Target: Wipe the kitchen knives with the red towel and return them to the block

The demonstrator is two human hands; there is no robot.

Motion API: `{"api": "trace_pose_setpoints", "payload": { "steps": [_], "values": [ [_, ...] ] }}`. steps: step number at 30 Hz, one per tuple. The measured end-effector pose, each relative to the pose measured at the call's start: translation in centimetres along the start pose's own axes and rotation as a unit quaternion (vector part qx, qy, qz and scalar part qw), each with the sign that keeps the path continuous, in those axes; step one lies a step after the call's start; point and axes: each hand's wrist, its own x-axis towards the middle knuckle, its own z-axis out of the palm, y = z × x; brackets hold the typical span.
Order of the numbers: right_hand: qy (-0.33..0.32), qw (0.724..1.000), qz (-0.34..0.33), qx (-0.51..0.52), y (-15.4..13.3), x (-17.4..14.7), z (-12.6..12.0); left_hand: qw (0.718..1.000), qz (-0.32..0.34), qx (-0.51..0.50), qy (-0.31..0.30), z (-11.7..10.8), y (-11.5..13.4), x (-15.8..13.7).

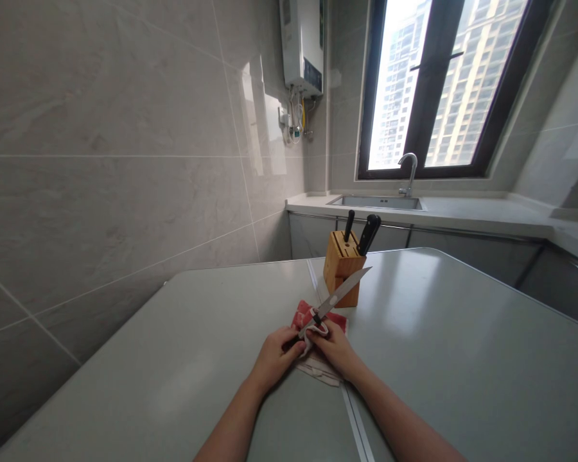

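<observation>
A kitchen knife is held low over the table, its bare blade slanting up and to the right. My left hand is closed around the handle, which is mostly hidden by the fingers. In my right hand a fold of a red and white cloth is pinched close to where the blade meets the handle. The rest of that cloth lies spread on the table under both hands. Just behind the blade stands a wooden knife block, with a large black-handled knife and a thinner black handle sticking out of its top.
The pale, glossy table has cut corners and a seam down its middle. Beyond it run a counter with a sink and a faucet below a window. A tiled wall rises at the left, near a water heater.
</observation>
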Motion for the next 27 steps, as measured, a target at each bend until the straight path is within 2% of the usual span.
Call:
{"api": "trace_pose_setpoints", "payload": {
  "steps": [6, 14, 21, 27],
  "values": [
    [-0.012, 1.0, 0.001, 0.008, 0.53, 0.01, 0.03, 1.0, -0.002, 0.004, -0.002, 0.1, -0.72, -0.04],
    [-0.005, 1.0, 0.009, -0.017, 0.36, -0.08, 0.33, 1.0, -0.007, 0.004, -0.008, 0.01, -0.5, 0.02],
    [0.05, 0.997, 0.0, -0.062, 0.15, -0.21, 0.24, 0.998, -0.037, -0.031, 0.033, 0.19, -0.16, -0.17],
    [0.053, 0.996, 0.004, -0.068, 0.52, -0.07, 0.18, 0.998, -0.049, -0.007, 0.042, 0.49, -0.26, -0.22]
  ]
}}
